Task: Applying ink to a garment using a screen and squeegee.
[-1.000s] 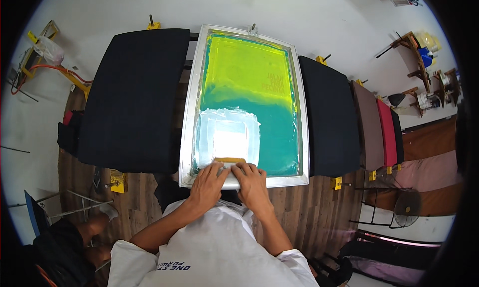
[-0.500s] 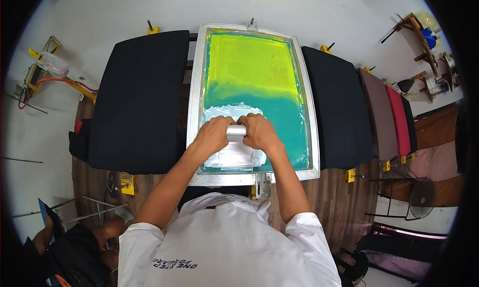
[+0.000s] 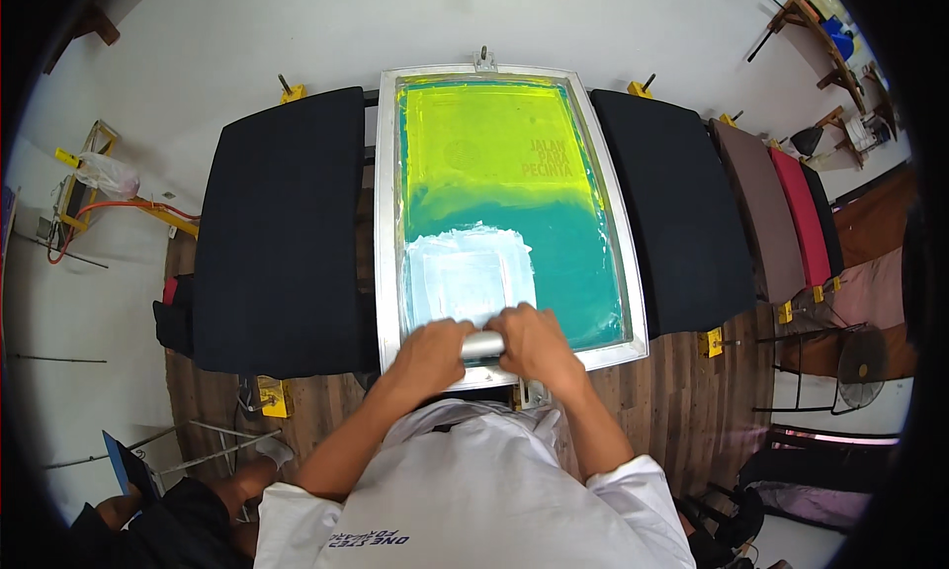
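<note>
My left hand and my right hand both grip the silver bar of a squeegee, low on a screen-printing screen near its front edge. The screen's aluminium frame surrounds a mesh coated lime green at the back and teal toward the front, with faint lettering in the green part. Pale white ink lies in a square patch at the front left, just beyond my hands. The squeegee's blade is hidden behind my knuckles.
Black padded boards flank the screen, with brown and red ones farther right. A red hose runs at left, where another person's leg shows low. A fan and wall shelves are at right.
Compared with half a second ago, both hands and the squeegee have come toward me from the screen's middle to its front edge, uncovering the white patch. The camera view has shifted.
</note>
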A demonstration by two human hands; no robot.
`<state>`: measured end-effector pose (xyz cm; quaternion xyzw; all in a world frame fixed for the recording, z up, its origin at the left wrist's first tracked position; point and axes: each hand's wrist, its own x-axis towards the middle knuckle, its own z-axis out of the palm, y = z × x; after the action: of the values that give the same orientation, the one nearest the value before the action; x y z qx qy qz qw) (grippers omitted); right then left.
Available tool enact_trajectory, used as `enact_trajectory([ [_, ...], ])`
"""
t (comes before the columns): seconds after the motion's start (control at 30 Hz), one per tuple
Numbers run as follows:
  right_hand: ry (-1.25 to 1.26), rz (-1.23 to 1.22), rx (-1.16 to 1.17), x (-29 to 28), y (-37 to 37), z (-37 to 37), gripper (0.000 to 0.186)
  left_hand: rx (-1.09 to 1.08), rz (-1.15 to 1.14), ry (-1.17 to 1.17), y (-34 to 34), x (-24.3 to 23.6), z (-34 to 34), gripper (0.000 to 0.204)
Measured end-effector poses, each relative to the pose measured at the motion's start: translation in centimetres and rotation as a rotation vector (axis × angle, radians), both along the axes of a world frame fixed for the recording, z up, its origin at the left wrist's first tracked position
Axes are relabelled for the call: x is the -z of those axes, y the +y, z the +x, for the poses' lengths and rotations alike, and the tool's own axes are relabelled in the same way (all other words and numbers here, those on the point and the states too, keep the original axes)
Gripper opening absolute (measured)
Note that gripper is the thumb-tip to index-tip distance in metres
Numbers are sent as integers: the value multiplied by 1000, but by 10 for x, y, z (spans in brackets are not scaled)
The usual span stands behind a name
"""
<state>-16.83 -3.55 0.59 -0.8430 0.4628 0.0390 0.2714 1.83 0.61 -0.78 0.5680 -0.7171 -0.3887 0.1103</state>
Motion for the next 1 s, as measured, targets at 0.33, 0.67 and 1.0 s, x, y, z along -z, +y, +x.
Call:
enact_trajectory([
  [0.33,-155,-246,69,34,-1,10,48,-185,-492,86,3,39,-7,45],
  [0.67,-70,-172,-11,9,-22,13,38,-122,-374,88,-10,12,7,36],
  [1.0,74,13,82,19,-104,42,30,-89,-128,-18,-95,11,23,39],
])
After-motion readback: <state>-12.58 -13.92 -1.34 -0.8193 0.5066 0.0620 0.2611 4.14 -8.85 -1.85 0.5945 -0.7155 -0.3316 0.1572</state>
